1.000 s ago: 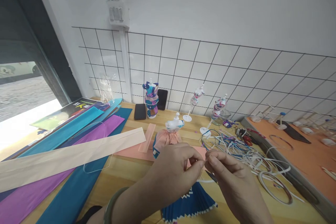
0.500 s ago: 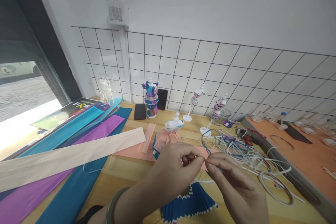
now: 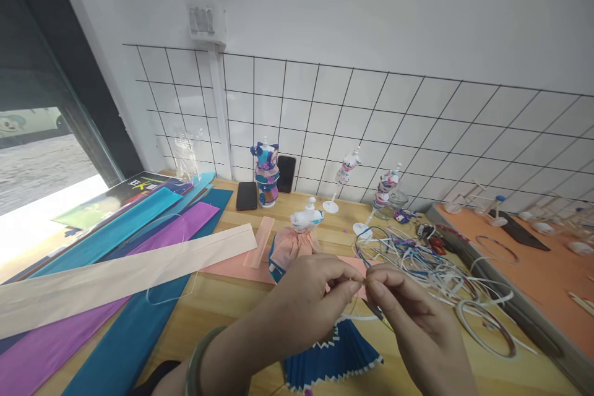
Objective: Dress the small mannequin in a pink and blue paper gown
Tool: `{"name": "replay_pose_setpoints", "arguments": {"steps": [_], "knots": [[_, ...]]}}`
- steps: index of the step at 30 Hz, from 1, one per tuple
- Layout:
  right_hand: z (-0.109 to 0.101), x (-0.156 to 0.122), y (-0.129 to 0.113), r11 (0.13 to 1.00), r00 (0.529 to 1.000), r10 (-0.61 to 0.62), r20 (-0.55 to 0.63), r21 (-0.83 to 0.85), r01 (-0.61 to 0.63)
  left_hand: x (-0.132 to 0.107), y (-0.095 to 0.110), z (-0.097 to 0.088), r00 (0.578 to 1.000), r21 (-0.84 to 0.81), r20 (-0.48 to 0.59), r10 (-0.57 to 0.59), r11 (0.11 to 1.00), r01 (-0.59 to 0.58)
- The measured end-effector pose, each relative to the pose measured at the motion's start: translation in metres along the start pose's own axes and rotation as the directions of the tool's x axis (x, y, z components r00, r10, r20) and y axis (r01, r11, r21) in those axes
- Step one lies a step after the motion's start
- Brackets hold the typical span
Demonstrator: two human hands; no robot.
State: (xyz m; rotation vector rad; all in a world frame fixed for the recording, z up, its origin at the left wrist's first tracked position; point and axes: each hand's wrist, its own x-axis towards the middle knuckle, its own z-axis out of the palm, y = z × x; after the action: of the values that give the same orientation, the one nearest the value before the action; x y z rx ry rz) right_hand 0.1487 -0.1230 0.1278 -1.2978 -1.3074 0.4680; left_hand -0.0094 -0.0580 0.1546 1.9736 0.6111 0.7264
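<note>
My left hand [image 3: 320, 294] and my right hand [image 3: 413, 315] meet fingertip to fingertip above the table, both in a pinch. What lies between the fingertips is too small to make out. Under them rests a pleated dark blue paper skirt [image 3: 334, 362] with a white zigzag edge. A dark pointed tool with a bit of yellow [image 3: 378, 312] shows beside my right fingers, mostly hidden. Just behind my left hand stands a small white mannequin [image 3: 306, 219] wearing a gathered peach skirt [image 3: 294, 244]. Its lower part is covered by my hand.
Long paper strips in cream [image 3: 185, 255], purple [image 3: 197, 218] and teal [image 3: 120, 340] cover the left side. Two phones [image 3: 246, 196] and a dressed mannequin [image 3: 266, 173] stand at the back. Right are two more mannequins [image 3: 349, 167], tangled cords [image 3: 417, 260] and an orange-topped surface [image 3: 538, 278].
My right hand has turned slightly, and more of the dark tool beside its fingers shows. Both hands stay pinched together in nearly the same place.
</note>
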Motion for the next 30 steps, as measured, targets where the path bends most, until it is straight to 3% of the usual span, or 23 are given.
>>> {"name": "replay_pose_setpoints", "arguments": {"steps": [5, 13, 17, 21, 23, 27, 30], "knots": [[-0.001, -0.001, 0.004, 0.993, 0.993, -0.111, -0.037, -0.048, 0.109, 0.0, 0.0, 0.001, 0.999, -0.042, 0.024, -0.022, 0.999, 0.023], [-0.002, -0.003, 0.007, 0.899, 0.929, -0.362, -0.073, -0.292, 0.327, -0.001, -0.009, 0.003, 0.983, -0.272, 0.117, -0.138, 0.948, 0.166], [0.001, -0.003, 0.007, 0.927, 0.938, -0.324, -0.122, -0.237, 0.289, -0.001, -0.007, 0.002, 0.977, -0.308, 0.129, -0.172, 0.929, 0.204], [0.002, -0.001, 0.009, 0.992, 0.977, -0.124, -0.175, -0.024, 0.122, 0.0, -0.008, 0.002, 0.977, -0.278, 0.119, -0.177, 0.939, 0.204], [0.001, 0.0, 0.01, 0.998, 0.989, -0.065, -0.132, 0.013, 0.068, 0.0, -0.009, 0.002, 0.979, -0.263, 0.112, -0.173, 0.944, 0.197], [-0.004, 0.0, 0.011, 0.979, 0.986, -0.164, 0.009, -0.118, 0.163, -0.002, -0.014, 0.003, 0.982, -0.228, 0.107, -0.155, 0.958, 0.176], [-0.006, -0.001, 0.011, 0.929, 0.959, -0.281, 0.027, -0.243, 0.279, -0.003, -0.016, 0.004, 0.982, -0.206, 0.106, -0.156, 0.963, 0.175]]}}
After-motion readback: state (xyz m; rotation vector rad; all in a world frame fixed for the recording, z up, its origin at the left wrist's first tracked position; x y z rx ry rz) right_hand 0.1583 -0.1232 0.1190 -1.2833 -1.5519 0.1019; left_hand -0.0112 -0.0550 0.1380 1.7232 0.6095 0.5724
